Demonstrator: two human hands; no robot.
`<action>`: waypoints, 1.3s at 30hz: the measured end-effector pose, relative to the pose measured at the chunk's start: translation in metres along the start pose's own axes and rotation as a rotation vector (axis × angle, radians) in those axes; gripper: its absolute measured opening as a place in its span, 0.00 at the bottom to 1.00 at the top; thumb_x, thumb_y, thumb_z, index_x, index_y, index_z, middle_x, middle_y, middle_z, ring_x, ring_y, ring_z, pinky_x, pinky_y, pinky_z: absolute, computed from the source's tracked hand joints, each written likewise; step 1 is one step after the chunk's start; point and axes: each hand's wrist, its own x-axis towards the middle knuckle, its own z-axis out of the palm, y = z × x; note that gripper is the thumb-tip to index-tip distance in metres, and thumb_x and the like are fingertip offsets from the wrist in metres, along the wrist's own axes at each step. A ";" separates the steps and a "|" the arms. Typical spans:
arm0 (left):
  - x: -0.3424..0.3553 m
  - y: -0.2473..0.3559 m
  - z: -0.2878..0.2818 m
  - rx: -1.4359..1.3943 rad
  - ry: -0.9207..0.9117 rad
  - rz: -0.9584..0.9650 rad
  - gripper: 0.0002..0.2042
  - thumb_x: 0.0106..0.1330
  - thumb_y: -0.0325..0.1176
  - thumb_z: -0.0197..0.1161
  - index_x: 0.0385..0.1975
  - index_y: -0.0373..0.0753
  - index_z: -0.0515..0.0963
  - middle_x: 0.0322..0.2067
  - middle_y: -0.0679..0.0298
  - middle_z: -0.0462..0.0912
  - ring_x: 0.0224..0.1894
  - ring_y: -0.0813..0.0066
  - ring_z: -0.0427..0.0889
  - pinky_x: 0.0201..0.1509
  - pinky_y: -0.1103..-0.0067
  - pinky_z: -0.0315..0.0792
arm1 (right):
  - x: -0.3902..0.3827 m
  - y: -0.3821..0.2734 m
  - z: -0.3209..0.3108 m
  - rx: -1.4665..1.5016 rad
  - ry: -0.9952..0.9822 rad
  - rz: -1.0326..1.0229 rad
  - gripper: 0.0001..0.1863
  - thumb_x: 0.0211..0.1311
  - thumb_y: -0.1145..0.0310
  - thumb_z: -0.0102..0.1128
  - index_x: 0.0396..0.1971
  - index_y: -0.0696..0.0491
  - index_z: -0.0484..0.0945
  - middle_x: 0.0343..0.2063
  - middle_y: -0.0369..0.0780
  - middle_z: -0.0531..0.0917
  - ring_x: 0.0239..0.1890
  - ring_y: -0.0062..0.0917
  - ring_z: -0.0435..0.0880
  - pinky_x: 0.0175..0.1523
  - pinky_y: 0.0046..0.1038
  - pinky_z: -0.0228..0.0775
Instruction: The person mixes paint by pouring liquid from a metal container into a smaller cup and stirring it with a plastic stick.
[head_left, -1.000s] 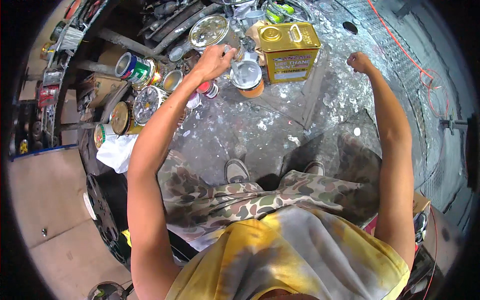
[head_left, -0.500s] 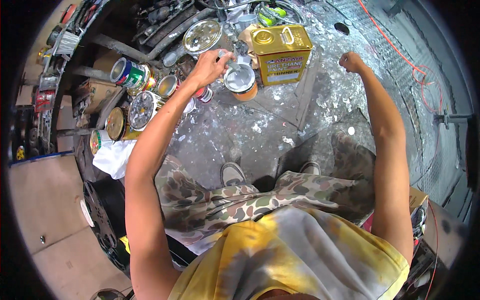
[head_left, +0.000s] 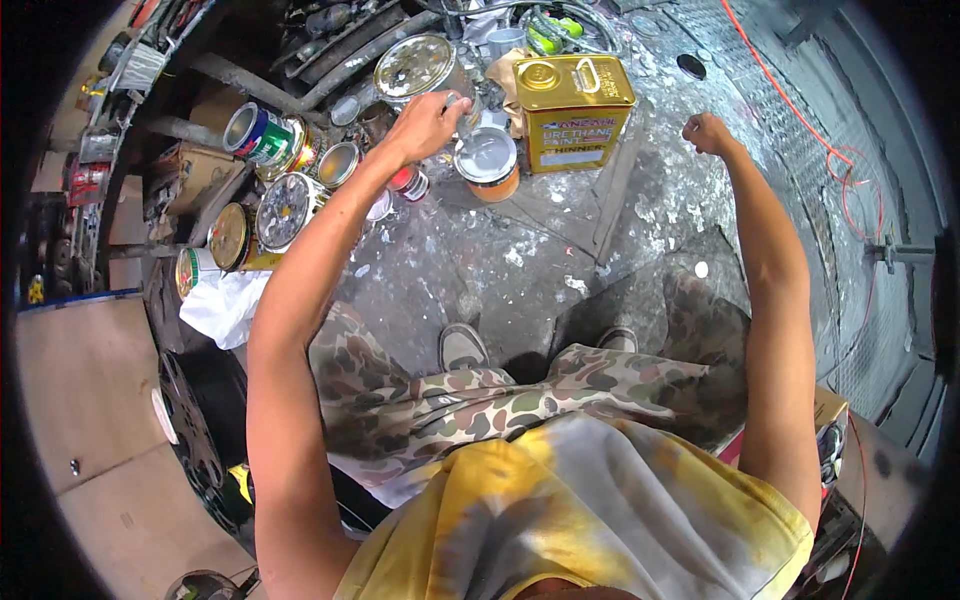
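Note:
My left hand [head_left: 425, 125] is shut on a grey-coated stirring stick [head_left: 464, 118] above an open can of grey paint [head_left: 485, 152], which has an orange lower band. The stick's lower end is hard to make out. A rectangular gold metal can [head_left: 572, 112] with a top handle stands just right of the paint, and a large lidded tin [head_left: 415, 65] with a spattered top is behind my left hand. My right hand [head_left: 706, 132] is held curled in the air to the right of the gold can, with nothing visible in it.
Assorted tins [head_left: 283, 215] and a white bag [head_left: 213, 305] crowd the left side, beside a cluttered shelf [head_left: 115, 110]. Pipes and hoses lie at the back. An orange cable [head_left: 775, 85] runs down the right. My feet [head_left: 462, 345] stand on the paint-spattered floor [head_left: 540, 250].
My left hand stays over the paint can with the stick, shifting only slightly. My right hand remains curled at the right. The whole view has shifted a little.

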 end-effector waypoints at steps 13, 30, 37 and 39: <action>-0.046 -0.127 -0.004 0.322 -0.330 -0.515 0.34 0.53 0.53 0.75 0.56 0.35 0.80 0.54 0.46 0.84 0.58 0.48 0.82 0.63 0.63 0.76 | 0.005 0.006 0.002 0.025 -0.053 0.040 0.14 0.58 0.60 0.64 0.32 0.57 0.85 0.24 0.45 0.87 0.25 0.32 0.88 0.38 0.35 0.80; -0.090 -0.129 0.063 0.127 -0.244 -0.658 0.47 0.45 0.58 0.80 0.59 0.34 0.68 0.52 0.43 0.81 0.56 0.47 0.83 0.62 0.62 0.75 | -0.079 -0.225 -0.149 0.102 0.539 -0.505 0.11 0.71 0.64 0.63 0.47 0.54 0.85 0.29 0.34 0.85 0.31 0.14 0.79 0.39 0.23 0.74; -0.121 -0.043 0.071 -0.194 -0.260 -0.287 0.40 0.41 0.41 0.83 0.57 0.38 0.71 0.50 0.51 0.81 0.56 0.50 0.82 0.60 0.62 0.76 | -0.126 -0.335 -0.022 0.104 -0.018 -0.765 0.11 0.62 0.64 0.69 0.38 0.55 0.83 0.34 0.45 0.86 0.36 0.38 0.87 0.43 0.36 0.79; -0.121 -0.014 0.071 -0.218 -0.234 -0.189 0.40 0.41 0.40 0.82 0.57 0.38 0.71 0.52 0.51 0.80 0.58 0.51 0.81 0.62 0.62 0.75 | -0.129 -0.338 0.015 0.070 -0.068 -0.798 0.17 0.63 0.58 0.70 0.39 0.57 0.82 0.35 0.48 0.86 0.38 0.42 0.87 0.44 0.40 0.79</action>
